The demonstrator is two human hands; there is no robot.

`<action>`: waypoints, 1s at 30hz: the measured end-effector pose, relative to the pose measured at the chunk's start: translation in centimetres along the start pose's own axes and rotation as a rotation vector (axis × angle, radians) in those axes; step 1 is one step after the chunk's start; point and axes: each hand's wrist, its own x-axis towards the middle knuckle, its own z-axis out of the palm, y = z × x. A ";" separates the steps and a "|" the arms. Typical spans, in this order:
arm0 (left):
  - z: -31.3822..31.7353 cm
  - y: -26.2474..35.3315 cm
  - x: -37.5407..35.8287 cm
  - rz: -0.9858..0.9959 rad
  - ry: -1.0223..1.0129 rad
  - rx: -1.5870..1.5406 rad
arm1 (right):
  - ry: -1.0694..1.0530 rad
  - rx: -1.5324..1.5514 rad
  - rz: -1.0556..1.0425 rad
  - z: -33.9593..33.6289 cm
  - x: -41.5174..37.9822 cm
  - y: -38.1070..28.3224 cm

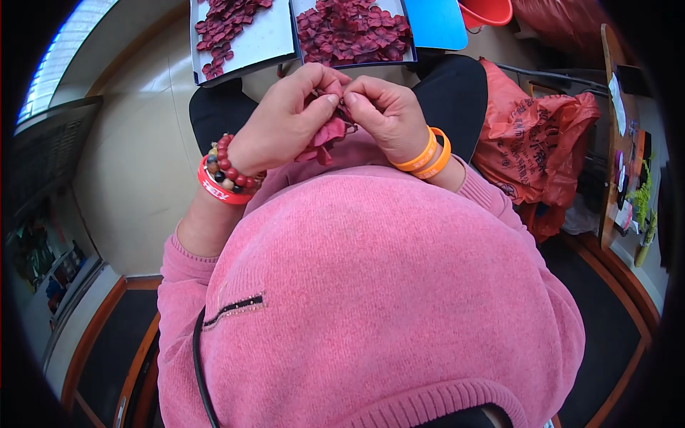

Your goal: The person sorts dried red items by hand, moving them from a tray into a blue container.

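My left hand point(289, 114) is closed on burgundy artificial flower petals point(330, 135), which hang below its thumb and fingers. Its wrist carries a beaded bracelet and a red band. My right hand point(389, 118), with two orange wristbands, pinches at the same petals, thumb against bent forefinger. The fingertips of both hands meet over the piece, so the exact spot they grip is hidden. Just beyond my hands lies a box of piled burgundy flowers point(353, 32). To its left is a white-lined box point(267, 39) with more flowers along one side.
A blue panel point(437, 25) and a red bucket point(486, 11) are at the upper right. Red plastic bags point(531, 135) with dark print sit beside my right leg. At the far right stands a wooden-edged shelf point(610, 143) with small items and a green plant point(642, 192).
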 end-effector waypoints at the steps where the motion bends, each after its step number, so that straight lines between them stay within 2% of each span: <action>1: -0.1 -0.8 0.3 0.135 0.037 0.101 | -0.007 0.027 0.027 -0.1 0.0 0.0; 3: -0.1 -2.4 1.1 0.403 0.110 0.300 | -0.026 0.065 0.066 -0.2 -0.1 0.0; 6: 0.2 -1.8 0.5 0.270 0.042 0.028 | -0.041 0.107 0.085 -0.4 -0.1 0.0; 11: 0.6 -1.3 0.2 0.201 0.085 -0.172 | 0.058 0.198 0.051 0.6 -0.1 0.0; 15: 1.2 -1.3 -0.1 0.107 0.150 -0.268 | 0.079 0.039 0.011 0.5 -0.1 -0.2; 28: 3.1 -2.9 0.6 0.365 0.373 -0.123 | 0.019 0.157 0.067 0.4 0.0 -1.1; 30: 3.0 -2.5 0.3 0.340 0.351 -0.050 | 0.017 0.193 0.095 0.4 0.0 -1.2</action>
